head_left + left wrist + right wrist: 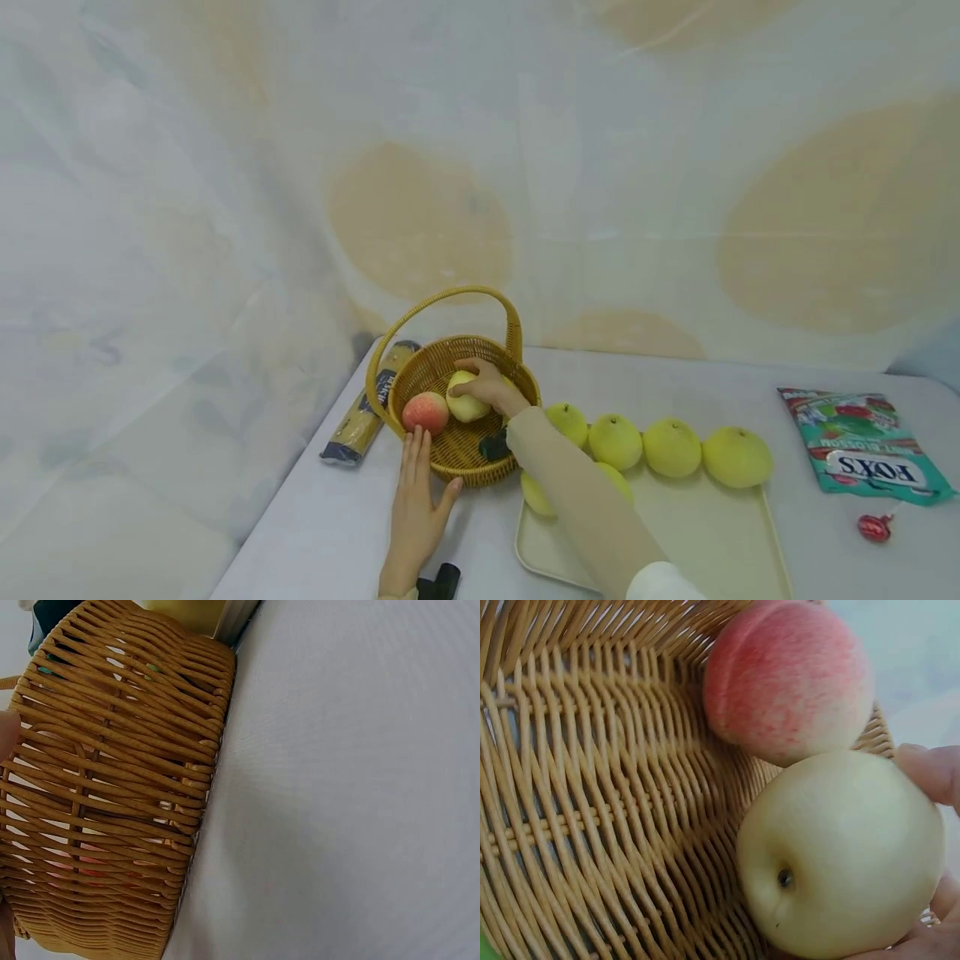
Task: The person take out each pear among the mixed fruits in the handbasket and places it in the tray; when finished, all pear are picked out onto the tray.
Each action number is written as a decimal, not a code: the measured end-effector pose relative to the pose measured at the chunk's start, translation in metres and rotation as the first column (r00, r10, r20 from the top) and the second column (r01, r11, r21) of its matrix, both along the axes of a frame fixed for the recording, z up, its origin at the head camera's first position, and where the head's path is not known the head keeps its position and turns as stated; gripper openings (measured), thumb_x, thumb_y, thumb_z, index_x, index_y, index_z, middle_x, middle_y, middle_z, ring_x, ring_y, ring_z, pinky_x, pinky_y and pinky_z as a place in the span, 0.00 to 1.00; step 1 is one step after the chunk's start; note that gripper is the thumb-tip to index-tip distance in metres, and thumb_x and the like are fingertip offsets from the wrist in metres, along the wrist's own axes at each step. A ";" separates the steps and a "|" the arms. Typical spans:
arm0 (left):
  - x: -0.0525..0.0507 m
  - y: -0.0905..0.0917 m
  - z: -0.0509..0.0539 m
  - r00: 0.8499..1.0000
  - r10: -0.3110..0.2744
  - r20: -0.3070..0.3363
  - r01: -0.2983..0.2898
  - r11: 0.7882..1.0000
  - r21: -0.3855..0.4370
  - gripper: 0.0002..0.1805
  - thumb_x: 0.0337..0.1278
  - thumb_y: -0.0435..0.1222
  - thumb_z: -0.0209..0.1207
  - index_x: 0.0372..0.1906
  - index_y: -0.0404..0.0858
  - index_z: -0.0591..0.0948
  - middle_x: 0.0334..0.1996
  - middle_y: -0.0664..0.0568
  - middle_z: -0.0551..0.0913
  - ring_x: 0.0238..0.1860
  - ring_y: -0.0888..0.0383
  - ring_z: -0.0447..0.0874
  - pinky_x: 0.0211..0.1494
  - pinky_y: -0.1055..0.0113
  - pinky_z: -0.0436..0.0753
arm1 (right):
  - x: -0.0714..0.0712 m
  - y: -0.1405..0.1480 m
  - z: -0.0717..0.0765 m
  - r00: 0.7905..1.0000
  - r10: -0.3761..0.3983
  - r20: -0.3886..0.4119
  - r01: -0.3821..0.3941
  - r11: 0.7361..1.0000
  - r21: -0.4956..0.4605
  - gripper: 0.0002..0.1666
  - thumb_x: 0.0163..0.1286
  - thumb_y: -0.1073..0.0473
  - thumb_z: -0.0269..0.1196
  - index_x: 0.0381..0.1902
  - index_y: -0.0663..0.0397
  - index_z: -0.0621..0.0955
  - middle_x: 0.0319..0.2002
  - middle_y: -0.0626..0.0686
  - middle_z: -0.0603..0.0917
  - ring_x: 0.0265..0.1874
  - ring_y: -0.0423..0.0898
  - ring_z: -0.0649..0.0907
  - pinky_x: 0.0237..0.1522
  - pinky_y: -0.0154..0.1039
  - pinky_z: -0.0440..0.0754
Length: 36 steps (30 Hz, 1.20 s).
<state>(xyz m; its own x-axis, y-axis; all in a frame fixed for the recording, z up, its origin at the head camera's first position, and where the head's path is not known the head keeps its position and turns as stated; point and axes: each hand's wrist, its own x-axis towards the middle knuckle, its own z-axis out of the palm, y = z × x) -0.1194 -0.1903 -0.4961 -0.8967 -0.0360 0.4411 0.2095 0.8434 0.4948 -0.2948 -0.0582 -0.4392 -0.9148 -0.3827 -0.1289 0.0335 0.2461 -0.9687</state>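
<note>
In the head view a wicker basket [480, 477] with a tall arched handle stands at the table's left part. Inside it my right hand [491, 390] grips a pale yellow apple [840, 855], thumb and fingers around its side. Against this apple lies a red-and-cream peach [787, 682], by the basket's left wall. My left hand [418, 500] rests on the basket's near rim with straight fingers, thumb spread to the right. The left wrist view shows the woven outer wall [112, 787] close up, a fingertip at its edge.
Several yellow-green round fruits [672, 447] sit on a cream tray [705, 542] right of the basket, partly behind my right sleeve. A noodle packet [360, 425] lies left of the basket. At the far right are a FOX'S candy bag [866, 446] and a red wrapped candy [873, 527].
</note>
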 end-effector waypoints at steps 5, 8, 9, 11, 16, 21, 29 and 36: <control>-0.004 -0.002 0.001 1.000 -0.015 -0.004 0.015 1.000 0.023 0.46 0.58 0.45 0.64 0.76 0.36 0.55 0.77 0.43 0.53 0.77 0.41 0.47 0.71 0.37 0.61 | -0.004 0.000 0.009 1.000 -0.017 -0.002 0.017 0.998 -0.063 0.36 0.62 0.60 0.68 0.67 0.51 0.71 0.66 0.58 0.73 0.59 0.55 0.76 0.56 0.47 0.78; -0.007 -0.002 0.000 1.000 -0.017 -0.002 0.017 1.000 0.022 0.46 0.57 0.45 0.64 0.75 0.35 0.55 0.76 0.41 0.54 0.77 0.40 0.47 0.71 0.37 0.61 | -0.005 0.000 0.017 1.000 -0.027 0.003 0.027 0.993 -0.116 0.35 0.62 0.59 0.68 0.67 0.49 0.71 0.66 0.56 0.72 0.60 0.56 0.75 0.55 0.47 0.79; -0.008 -0.003 0.000 1.000 -0.017 -0.002 0.017 1.000 0.026 0.46 0.57 0.44 0.64 0.75 0.35 0.55 0.76 0.41 0.54 0.77 0.40 0.47 0.71 0.37 0.60 | -0.005 0.000 0.020 1.000 -0.026 0.006 0.026 0.990 -0.139 0.36 0.62 0.59 0.68 0.68 0.49 0.71 0.66 0.56 0.72 0.60 0.56 0.75 0.54 0.47 0.79; -0.011 -0.003 -0.001 1.000 -0.013 0.002 0.013 1.000 0.027 0.46 0.57 0.44 0.64 0.75 0.35 0.55 0.76 0.40 0.54 0.77 0.40 0.47 0.71 0.37 0.59 | -0.006 0.001 0.025 1.000 -0.021 0.009 0.022 0.984 -0.178 0.36 0.62 0.58 0.67 0.68 0.49 0.70 0.66 0.56 0.71 0.60 0.56 0.75 0.53 0.47 0.80; -0.016 -0.002 -0.003 1.000 -0.010 0.000 0.010 0.999 0.034 0.46 0.57 0.45 0.64 0.75 0.35 0.55 0.77 0.42 0.53 0.77 0.41 0.47 0.72 0.38 0.59 | -0.006 0.006 0.037 0.999 -0.023 0.030 0.030 0.960 -0.280 0.35 0.64 0.61 0.65 0.68 0.49 0.70 0.67 0.56 0.69 0.63 0.56 0.74 0.55 0.47 0.80; -0.020 -0.002 -0.003 1.000 -0.014 -0.011 0.015 1.000 0.027 0.46 0.57 0.45 0.64 0.75 0.36 0.55 0.76 0.42 0.54 0.77 0.40 0.49 0.71 0.38 0.60 | -0.005 0.015 0.044 0.998 -0.049 0.049 0.064 0.921 -0.385 0.34 0.64 0.64 0.64 0.68 0.50 0.70 0.66 0.55 0.69 0.64 0.54 0.72 0.60 0.46 0.77; -0.026 -0.007 -0.007 1.000 -0.008 -0.021 0.008 1.000 0.016 0.46 0.57 0.46 0.64 0.75 0.36 0.55 0.76 0.40 0.55 0.77 0.40 0.49 0.71 0.38 0.59 | -0.006 0.032 0.048 0.996 -0.055 0.070 0.083 0.865 -0.494 0.34 0.65 0.68 0.61 0.68 0.52 0.68 0.68 0.57 0.67 0.62 0.54 0.73 0.57 0.46 0.78; -0.028 -0.010 -0.007 1.000 -0.004 -0.025 0.004 1.000 0.011 0.45 0.59 0.47 0.62 0.75 0.35 0.55 0.76 0.40 0.54 0.76 0.39 0.48 0.78 0.49 0.52 | -0.006 0.046 0.046 0.992 -0.049 0.112 0.106 0.805 -0.584 0.33 0.68 0.70 0.57 0.70 0.54 0.65 0.70 0.57 0.64 0.63 0.53 0.70 0.62 0.52 0.74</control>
